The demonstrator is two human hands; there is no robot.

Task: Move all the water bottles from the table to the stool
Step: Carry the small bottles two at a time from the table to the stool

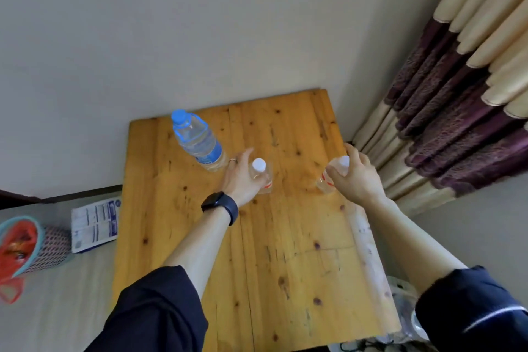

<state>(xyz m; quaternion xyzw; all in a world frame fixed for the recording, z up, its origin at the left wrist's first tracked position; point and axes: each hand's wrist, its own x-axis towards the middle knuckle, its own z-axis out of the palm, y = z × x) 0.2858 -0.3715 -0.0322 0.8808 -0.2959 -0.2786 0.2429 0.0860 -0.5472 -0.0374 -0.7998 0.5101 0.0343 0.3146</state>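
Three water bottles stand on the wooden table (285,251). A large clear bottle with a blue cap and blue label (197,140) stands at the back left, untouched. My left hand (240,177), with a dark watch on the wrist, wraps round a small white-capped bottle (261,173) in the middle. My right hand (354,174) grips another small white-capped bottle (333,174) near the table's right edge. Both small bottles stand upright on the wood. No stool is in view.
The table sits in a corner, wall behind and a beige and purple curtain (445,100) to the right. On the left, a bed-like surface holds a printed packet (95,224) and a patterned bin with a red bag (25,248). Clutter lies below the table's right corner.
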